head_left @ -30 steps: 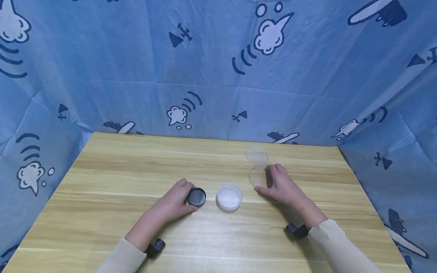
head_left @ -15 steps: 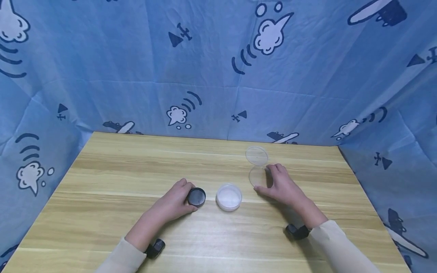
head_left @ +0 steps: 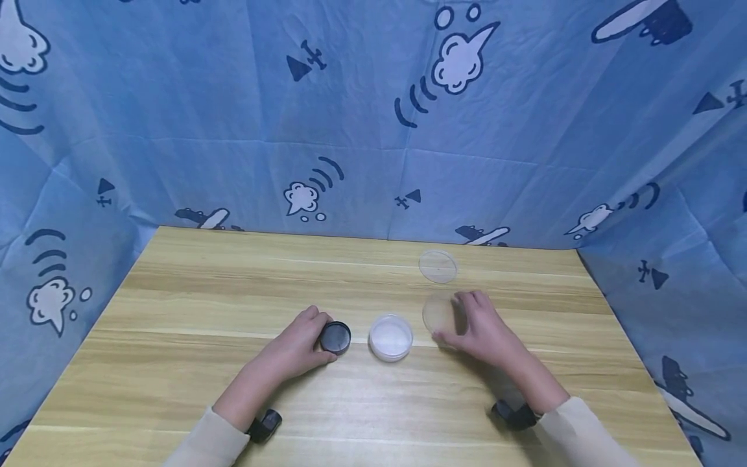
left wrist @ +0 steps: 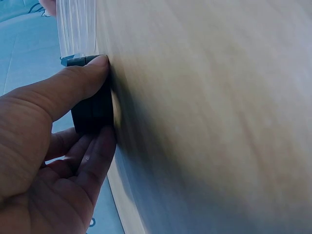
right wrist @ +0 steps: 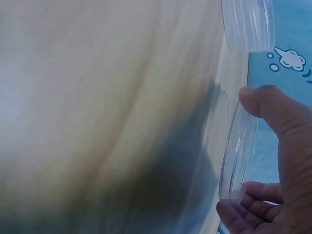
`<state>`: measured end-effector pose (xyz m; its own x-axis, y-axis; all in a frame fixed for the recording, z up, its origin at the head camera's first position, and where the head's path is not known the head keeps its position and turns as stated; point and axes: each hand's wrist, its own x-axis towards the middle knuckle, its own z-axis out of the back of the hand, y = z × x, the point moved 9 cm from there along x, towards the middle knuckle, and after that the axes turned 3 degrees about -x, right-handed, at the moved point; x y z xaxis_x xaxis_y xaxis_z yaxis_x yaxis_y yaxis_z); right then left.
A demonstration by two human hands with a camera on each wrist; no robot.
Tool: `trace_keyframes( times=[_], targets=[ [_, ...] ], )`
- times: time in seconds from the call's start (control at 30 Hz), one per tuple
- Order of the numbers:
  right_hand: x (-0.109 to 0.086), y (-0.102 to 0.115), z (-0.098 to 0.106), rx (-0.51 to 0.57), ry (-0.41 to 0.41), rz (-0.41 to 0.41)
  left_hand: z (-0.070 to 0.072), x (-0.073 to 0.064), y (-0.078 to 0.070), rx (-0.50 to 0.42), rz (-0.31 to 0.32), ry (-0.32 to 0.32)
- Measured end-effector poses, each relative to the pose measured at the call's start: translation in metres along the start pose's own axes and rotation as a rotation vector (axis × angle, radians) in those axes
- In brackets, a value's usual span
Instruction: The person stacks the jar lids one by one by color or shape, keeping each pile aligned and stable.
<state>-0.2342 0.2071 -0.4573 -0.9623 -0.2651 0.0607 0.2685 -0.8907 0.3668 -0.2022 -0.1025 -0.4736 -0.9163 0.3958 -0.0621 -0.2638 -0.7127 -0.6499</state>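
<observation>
My left hand [head_left: 296, 340] grips a short black round container [head_left: 335, 338] by its sides, thumb and fingers on opposite edges. In the left wrist view this black container [left wrist: 92, 111] stands on the wooden table. A stack of clear petri dishes [head_left: 391, 340] stands just to its right. My right hand [head_left: 481, 327] pinches a clear petri dish [head_left: 434, 316] across its rim. Seen from the right wrist, that dish [right wrist: 236, 153] is held between thumb and fingertips, close over the table. Another clear, flat round dish piece [head_left: 438, 266] lies behind it.
The wooden table [head_left: 233, 279] has its far edge against a blue patterned curtain [head_left: 362, 97], which also hangs at both sides. Black wrist cameras [head_left: 265, 425] sit under both forearms, low over the tabletop.
My right hand has drawn the petri dish slightly toward me, opening a gap from the dish piece behind it. The left hand and the black container stay in place.
</observation>
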Motion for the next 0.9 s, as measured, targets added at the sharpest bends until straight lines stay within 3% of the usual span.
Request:
trace_keyframes(
  times=[0.9],
  targets=[
    [-0.051, 0.002, 0.004, -0.031, -0.069, 0.011, 0.0, 0.0, -0.001, 0.0, -0.004, -0.009]
  ],
)
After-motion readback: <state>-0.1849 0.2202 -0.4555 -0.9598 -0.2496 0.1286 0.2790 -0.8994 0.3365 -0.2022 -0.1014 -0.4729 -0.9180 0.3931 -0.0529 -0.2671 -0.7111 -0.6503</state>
